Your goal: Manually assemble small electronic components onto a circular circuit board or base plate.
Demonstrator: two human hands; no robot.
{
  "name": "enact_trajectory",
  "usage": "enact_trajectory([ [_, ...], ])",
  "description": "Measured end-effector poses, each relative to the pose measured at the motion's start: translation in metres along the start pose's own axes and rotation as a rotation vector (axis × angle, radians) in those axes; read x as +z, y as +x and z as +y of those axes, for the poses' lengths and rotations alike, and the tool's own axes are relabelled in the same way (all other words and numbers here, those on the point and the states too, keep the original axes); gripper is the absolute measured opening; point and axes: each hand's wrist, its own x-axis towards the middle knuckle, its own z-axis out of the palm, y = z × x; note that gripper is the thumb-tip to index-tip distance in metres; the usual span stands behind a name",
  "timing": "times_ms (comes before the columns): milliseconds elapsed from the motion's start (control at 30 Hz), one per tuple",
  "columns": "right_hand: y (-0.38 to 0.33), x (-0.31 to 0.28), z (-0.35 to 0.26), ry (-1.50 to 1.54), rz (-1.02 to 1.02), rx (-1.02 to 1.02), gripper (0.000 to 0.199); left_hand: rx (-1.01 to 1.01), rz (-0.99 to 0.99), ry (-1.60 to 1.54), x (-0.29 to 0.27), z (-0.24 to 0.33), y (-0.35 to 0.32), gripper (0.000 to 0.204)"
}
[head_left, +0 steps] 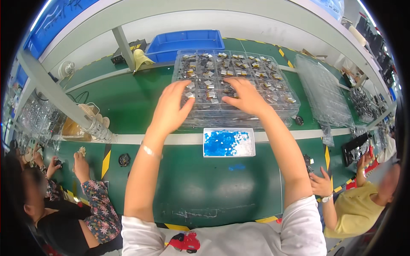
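Note:
A stack of clear plastic compartment trays point(239, 106) stands on the green bench in front of me. Small silver pieces with yellow edges and dark parts point(241, 65) fill the top tray; they look like small battery cells with wires. Over the tray's near left compartments is my left hand point(171, 106), thumb and fingers apart. My right hand point(247, 97) reaches over the near middle compartments, its thumb and fingers also spread. Neither hand visibly holds a piece, though the fingertips are close to the parts. A shallow white box point(252, 154) of small blue and white bits lies between my forearms.
Behind the trays sits a blue bin point(183, 42). Empty-looking clear trays point(324, 91) are stacked at the right. A metal shelf post point(68, 98) rises at the left. Co-workers sit on both sides; a floral sleeve point(100, 209) and a yellow shirt point(356, 209) show. A dark round part point(124, 160) lies left.

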Motion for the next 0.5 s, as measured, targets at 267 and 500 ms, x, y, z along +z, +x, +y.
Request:
enact_trajectory([
  [267, 0.02, -0.011, 0.021, 0.001, -0.276, 0.053, 0.052, 0.064, -0.422, -0.047, 0.067, -0.018, 0.062, 0.054],
  [500, -0.001, -0.023, 0.045, 0.23, -0.159, -0.024, 0.043, 0.128, -0.42, 0.15, 0.062, -0.01, 0.06, 0.028],
])
